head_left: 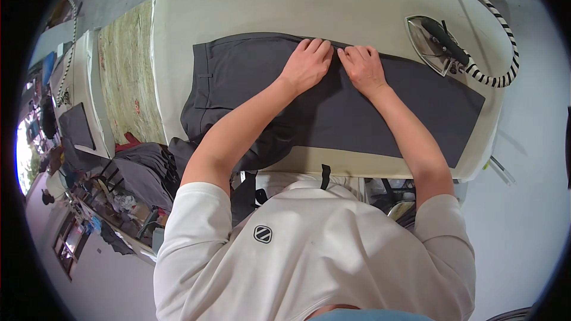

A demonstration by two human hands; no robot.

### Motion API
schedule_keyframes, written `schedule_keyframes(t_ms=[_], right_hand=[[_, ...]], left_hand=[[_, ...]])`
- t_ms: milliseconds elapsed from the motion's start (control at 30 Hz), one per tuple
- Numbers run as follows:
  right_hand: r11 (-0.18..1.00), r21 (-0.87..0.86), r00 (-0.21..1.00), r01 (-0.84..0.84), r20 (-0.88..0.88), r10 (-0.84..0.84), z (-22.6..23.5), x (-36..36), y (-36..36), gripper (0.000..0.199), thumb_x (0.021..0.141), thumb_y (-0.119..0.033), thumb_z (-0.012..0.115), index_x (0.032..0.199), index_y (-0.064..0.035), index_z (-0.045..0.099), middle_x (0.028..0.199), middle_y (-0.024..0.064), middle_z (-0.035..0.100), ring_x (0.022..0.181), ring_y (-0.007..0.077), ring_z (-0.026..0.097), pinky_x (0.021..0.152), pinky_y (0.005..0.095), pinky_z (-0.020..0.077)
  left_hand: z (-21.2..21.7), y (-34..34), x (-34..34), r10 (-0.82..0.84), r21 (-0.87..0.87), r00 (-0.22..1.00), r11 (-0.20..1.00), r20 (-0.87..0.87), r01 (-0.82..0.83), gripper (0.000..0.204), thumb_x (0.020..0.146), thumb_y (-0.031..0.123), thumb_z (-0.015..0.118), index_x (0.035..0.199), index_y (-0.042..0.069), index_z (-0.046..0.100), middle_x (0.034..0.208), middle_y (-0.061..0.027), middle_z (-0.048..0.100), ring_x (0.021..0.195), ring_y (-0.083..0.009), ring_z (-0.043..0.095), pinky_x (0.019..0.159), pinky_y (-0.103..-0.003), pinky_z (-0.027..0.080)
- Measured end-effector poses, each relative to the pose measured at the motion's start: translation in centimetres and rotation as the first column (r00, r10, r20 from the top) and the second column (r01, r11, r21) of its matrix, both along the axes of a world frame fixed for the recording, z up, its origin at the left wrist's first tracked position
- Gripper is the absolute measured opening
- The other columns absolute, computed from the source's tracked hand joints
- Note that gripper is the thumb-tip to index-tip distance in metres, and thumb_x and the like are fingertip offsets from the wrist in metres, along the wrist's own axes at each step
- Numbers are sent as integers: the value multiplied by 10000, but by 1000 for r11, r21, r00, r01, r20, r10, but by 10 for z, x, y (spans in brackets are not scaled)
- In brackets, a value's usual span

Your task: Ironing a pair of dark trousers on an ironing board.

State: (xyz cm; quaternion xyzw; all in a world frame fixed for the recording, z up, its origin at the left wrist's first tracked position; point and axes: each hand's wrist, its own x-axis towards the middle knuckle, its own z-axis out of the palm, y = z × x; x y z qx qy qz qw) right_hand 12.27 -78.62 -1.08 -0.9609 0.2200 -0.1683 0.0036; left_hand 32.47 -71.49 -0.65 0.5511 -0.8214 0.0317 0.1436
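Observation:
Dark grey trousers [250, 77] lie flat across a cream padded ironing table [285, 6], waistband to the left and leg stretching right. My left hand [306, 65] presses flat on the cloth near its far edge, fingers together. My right hand [363, 68] lies right beside it, fingers pinching the far edge of the fabric. The two hands almost touch. The near part of the trousers hangs off the table's front edge by my left arm.
A steam iron [437, 44] rests on its side at the table's far right, its black-and-white striped cord [502, 30] looping behind. A stack of dark garments [146, 169] sits lower left. Another table with a dark cloth [77, 125] stands further left.

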Motion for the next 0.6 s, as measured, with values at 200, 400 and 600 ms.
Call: schedule_keyframes(t_ms=[200,400,600], right_hand=[[982,-66,950,174,-252,-186,24,6,-2,389,870,-142,629,1254,-163,685,1134,31,602,1065,205,578,925,457,447],[970,8,920,243,-319,-228,20,11,-6,414,884,-121,627,1288,-197,673,1171,43,608,1131,227,573,952,452,459],[851,401,939,338,-81,-335,11,20,-25,230,872,-163,689,1098,-139,728,1118,76,635,1093,278,600,916,439,477]], left_hand=[[24,-6,-4,127,115,992,985,2,-126,233,938,222,584,1072,54,674,1196,-67,565,1142,-232,548,978,-385,444],[15,-26,0,114,268,993,956,26,-117,262,933,248,652,1114,62,688,1223,-77,580,1185,-279,552,937,-439,492],[6,-70,11,186,517,974,851,-130,-93,248,885,233,722,1043,47,676,1135,-125,634,1083,-336,623,881,-470,522]])
